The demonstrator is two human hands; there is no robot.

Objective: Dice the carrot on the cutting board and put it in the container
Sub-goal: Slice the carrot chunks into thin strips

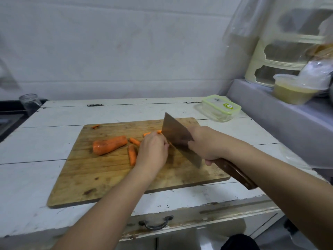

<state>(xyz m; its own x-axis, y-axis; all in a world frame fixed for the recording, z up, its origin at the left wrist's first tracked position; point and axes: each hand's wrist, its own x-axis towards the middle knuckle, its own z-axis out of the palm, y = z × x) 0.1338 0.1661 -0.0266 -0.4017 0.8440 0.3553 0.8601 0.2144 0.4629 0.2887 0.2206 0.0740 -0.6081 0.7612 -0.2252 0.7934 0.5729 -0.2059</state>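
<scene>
Two bare hands of mine work over the white painted wooden table (234,130), its front edge chipped. On it lies the worn rectangular wooden cutting board (100,177), with bare room along its near and left parts. My right hand (205,143) grips the dark wooden handle of the broad steel cleaver (180,139), blade down on the board. My left hand (153,152) curls over carrot strips beside the blade; what it pins is mostly hidden. The thick orange carrot stump (110,145) lies left of it, with cut orange carrot sticks (132,155) between and a small scrap at the board's far edge. The clear plastic container with a green-rimmed lid (220,110) sits shut at the table's far right corner; its green label is too small to read.
</scene>
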